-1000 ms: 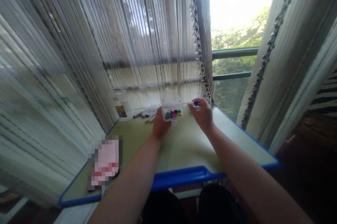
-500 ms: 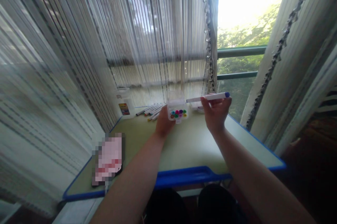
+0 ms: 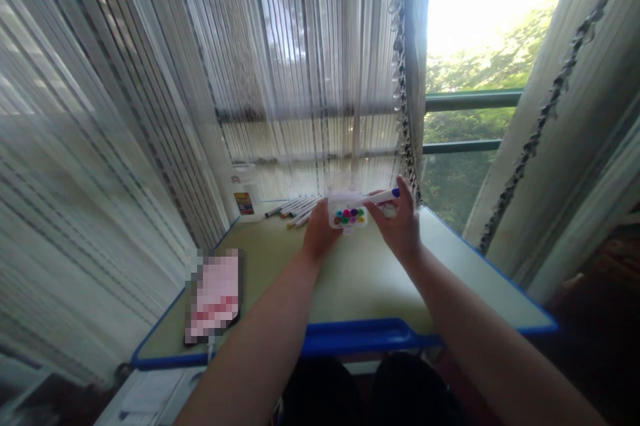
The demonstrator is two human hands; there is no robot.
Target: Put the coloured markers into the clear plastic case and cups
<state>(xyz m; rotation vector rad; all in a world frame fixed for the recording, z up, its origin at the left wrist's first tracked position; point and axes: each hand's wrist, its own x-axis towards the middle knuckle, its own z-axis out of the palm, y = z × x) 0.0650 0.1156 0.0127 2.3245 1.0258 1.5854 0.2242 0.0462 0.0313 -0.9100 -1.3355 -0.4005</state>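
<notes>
My left hand is closed around the left side of a clear plastic marker case, its lid up. Inside, several markers show their coloured ends in rows: blue, pink, purple, green, brown and yellow. Between the fingers of my right hand is a white marker with a blue-purple end, tilted slightly. Its far end points left and lies over the case opening; whether it touches the case I cannot tell. Several loose white markers lie on the table left of the case.
A clear plastic package with a printed label stands at the table's back left. A pixelated pink item lies at the left. The table has a blue edge; curtains and a window stand behind it.
My right hand has moved left and slightly down with the marker, bringing its far end over the case. The view has shifted a little; my left hand still holds the case.
</notes>
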